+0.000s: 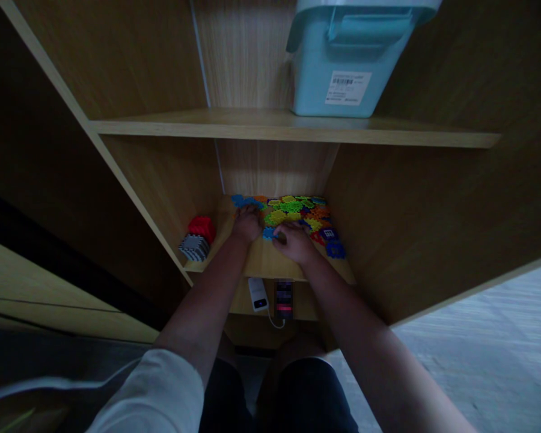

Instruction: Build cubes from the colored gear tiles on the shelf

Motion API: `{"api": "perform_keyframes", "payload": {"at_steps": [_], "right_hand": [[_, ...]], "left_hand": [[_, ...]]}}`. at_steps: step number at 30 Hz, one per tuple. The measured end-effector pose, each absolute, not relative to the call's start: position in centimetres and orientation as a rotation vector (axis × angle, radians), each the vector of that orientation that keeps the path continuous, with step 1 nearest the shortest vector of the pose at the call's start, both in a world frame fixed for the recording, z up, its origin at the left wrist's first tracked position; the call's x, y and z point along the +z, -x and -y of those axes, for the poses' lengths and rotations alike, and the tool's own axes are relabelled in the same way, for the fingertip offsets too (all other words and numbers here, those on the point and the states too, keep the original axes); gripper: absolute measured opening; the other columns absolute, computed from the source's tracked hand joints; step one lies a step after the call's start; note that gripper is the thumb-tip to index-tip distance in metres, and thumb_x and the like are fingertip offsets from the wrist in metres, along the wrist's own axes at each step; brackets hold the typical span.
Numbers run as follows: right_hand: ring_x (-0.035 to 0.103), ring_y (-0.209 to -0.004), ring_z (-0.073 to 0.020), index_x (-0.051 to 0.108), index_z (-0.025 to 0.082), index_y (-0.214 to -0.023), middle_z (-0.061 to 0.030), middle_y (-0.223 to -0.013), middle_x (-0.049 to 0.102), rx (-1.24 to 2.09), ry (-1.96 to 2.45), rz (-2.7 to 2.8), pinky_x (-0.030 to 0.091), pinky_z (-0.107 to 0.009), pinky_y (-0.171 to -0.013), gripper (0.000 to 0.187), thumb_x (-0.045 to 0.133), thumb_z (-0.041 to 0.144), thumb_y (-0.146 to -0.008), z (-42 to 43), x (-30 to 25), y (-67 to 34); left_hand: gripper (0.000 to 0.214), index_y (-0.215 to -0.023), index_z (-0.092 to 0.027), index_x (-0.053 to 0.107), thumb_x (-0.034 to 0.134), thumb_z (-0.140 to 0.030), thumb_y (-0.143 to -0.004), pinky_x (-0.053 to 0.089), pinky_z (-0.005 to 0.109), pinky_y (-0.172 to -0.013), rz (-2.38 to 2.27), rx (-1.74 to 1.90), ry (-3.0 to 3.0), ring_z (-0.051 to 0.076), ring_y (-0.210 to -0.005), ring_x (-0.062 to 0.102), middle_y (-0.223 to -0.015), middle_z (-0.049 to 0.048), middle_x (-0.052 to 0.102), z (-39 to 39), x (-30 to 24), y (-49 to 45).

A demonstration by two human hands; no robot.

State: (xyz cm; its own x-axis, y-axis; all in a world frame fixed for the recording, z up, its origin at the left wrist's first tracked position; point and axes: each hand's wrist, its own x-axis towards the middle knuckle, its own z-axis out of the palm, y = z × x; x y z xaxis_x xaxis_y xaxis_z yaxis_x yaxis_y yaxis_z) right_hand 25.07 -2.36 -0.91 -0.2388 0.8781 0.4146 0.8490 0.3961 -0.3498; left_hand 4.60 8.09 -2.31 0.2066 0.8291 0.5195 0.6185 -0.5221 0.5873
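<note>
Colourful interlocking plastic tiles (293,206), with notched edges, lie spread over the back of the middle shelf. My left hand (247,224) rests over the blue and orange tiles on the left, its fingers reaching forward and partly hidden by the back of the hand. My right hand (294,240) is curled near the front of the spread. Its thumb and forefinger pinch at the edge of a light blue tile (268,233). Dark blue tiles (335,249) lie to the right of that hand, one above with a window pattern.
Left on the shelf sit a red block-like stack (202,227) and a stack of grey notched tiles (194,247). A white power bank (258,294) and a cabled phone (284,299) lie on the lower ledge. Overhead, a teal bin (342,57) stands on the upper shelf (252,127).
</note>
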Motion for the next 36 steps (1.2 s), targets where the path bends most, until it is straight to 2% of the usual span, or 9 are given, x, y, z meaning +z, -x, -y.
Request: {"api": "perform_keyframes", "payload": {"at_steps": [4, 8, 11, 15, 18, 20, 24, 29, 36], "right_hand": [[0.063, -0.125, -0.0335, 0.076, 0.028, -0.106, -0.007, -0.123, 0.08, 0.081, 1.489, 2.112, 0.04, -0.046, -0.1, 0.014, 0.074, 0.034, -0.093, 2.4, -0.9, -25.1], [0.064, -0.125, -0.0339, 0.076, 0.028, -0.107, -0.0071, -0.122, 0.08, 0.083, 1.495, 2.11, 0.04, -0.047, -0.101, 0.015, 0.075, 0.034, -0.093, 2.5, -0.7, -25.0], [0.065, -0.124, -0.0332, 0.076, 0.027, -0.107, -0.0067, -0.122, 0.08, 0.086, 1.488, 2.122, 0.04, -0.046, -0.101, 0.014, 0.075, 0.033, -0.094, 2.5, -0.6, -25.0], [0.065, -0.123, -0.0328, 0.075, 0.027, -0.107, -0.0068, -0.122, 0.079, 0.063, 1.481, 2.133, 0.04, -0.045, -0.1, 0.014, 0.074, 0.033, -0.094, 2.4, -0.8, -25.1], [0.064, -0.122, -0.0322, 0.075, 0.027, -0.106, -0.0064, -0.122, 0.079, 0.041, 1.485, 2.132, 0.04, -0.044, -0.1, 0.013, 0.074, 0.033, -0.095, 2.3, -0.9, -25.1], [0.064, -0.122, -0.0319, 0.075, 0.028, -0.106, -0.0061, -0.121, 0.079, 0.037, 1.485, 2.131, 0.039, -0.044, -0.099, 0.012, 0.074, 0.034, -0.095, 2.3, -0.9, -25.1], [0.064, -0.122, -0.0327, 0.075, 0.027, -0.105, -0.0062, -0.121, 0.08, 0.044, 1.491, 2.122, 0.038, -0.045, -0.097, 0.012, 0.074, 0.034, -0.094, 2.4, -0.9, -25.0], [0.065, -0.121, -0.0319, 0.075, 0.028, -0.107, -0.0058, -0.117, 0.08, 0.033, 1.475, 2.117, 0.038, -0.044, -0.097, 0.015, 0.075, 0.034, -0.093, 2.2, -1.0, -25.1], [0.064, -0.122, -0.0325, 0.075, 0.028, -0.107, -0.0065, -0.12, 0.08, 0.053, 1.483, 2.12, 0.039, -0.045, -0.098, 0.014, 0.075, 0.034, -0.094, 2.2, -1.0, -25.1]], "left_hand": [[0.03, -0.108, -0.02, 0.078, 0.072, -0.014, -0.079, 0.023, 0.059, -0.135, -1.351, 1.214, -2.253, 0.04, -0.146, 0.052, -0.138, 0.0193, 0.072, -7.9, -2.3, -4.5], [0.02, -0.109, -0.02, 0.078, 0.066, -0.025, -0.095, 0.028, 0.06, -0.133, -1.457, 1.117, -2.404, 0.037, -0.146, 0.053, -0.138, 0.0192, 0.073, -8.0, -2.5, -4.6], [0.033, -0.118, -0.019, 0.079, 0.054, -0.038, -0.105, 0.029, 0.068, -0.13, -1.563, 0.949, -2.486, 0.041, -0.15, 0.05, -0.149, 0.0209, 0.068, -8.0, -2.6, -4.7], [0.049, -0.138, -0.022, 0.074, 0.049, -0.053, -0.108, 0.024, 0.071, -0.13, -1.611, 0.775, -2.495, 0.045, -0.159, 0.039, -0.166, 0.0185, 0.055, -8.1, -2.5, -4.8], [0.067, -0.153, -0.014, 0.063, 0.048, -0.061, -0.108, 0.018, 0.07, -0.133, -1.657, 0.636, -2.486, 0.047, -0.165, 0.028, -0.177, 0.02, 0.039, -8.1, -2.4, -4.8], [0.073, -0.157, -0.008, 0.057, 0.048, -0.062, -0.108, 0.016, 0.068, -0.134, -1.672, 0.59, -2.475, 0.048, -0.166, 0.024, -0.179, 0.0216, 0.034, -8.3, -2.3, -4.9], [0.066, -0.15, -0.013, 0.064, 0.057, -0.06, -0.105, 0.015, 0.068, -0.134, -1.656, 0.638, -2.468, 0.047, -0.164, 0.026, -0.177, 0.0196, 0.039, -9.0, -2.5, -4.8], [0.055, -0.133, -0.014, 0.073, 0.075, -0.054, -0.096, 0.017, 0.07, -0.132, -1.626, 0.797, -2.437, 0.048, -0.159, 0.032, -0.163, 0.0232, 0.056, -10.3, -3.2, -4.8], [0.041, -0.115, -0.014, 0.077, 0.075, -0.051, -0.096, 0.027, 0.064, -0.127, -1.659, 0.899, -2.474, 0.045, -0.145, 0.047, -0.145, 0.0233, 0.067, -10.3, -3.2, -4.8]]}}
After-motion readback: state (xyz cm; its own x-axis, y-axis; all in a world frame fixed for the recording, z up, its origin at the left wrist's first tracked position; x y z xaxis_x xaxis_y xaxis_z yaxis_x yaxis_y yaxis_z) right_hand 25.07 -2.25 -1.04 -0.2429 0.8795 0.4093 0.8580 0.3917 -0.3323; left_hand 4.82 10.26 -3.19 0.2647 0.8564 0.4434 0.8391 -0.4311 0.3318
